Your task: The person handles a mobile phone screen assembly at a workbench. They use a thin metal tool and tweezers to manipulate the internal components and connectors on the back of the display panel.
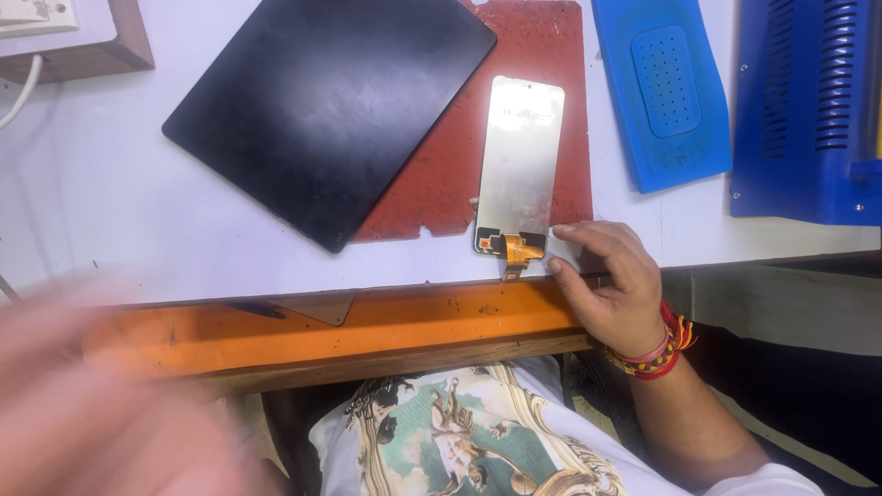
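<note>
head view: right hand [614, 285], fingers loosely apart, steadies phone screen panel [519, 165] beside its orange flex cable [517, 250]; avoid creasing it; blurred left hand [101, 395], grip unreadable.

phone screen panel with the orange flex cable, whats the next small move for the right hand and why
Probably close the right hand fingers on the lower right corner of the phone screen panel: they sit beside that corner, near its orange flex cable, while the left hand is blurred and away.
</note>
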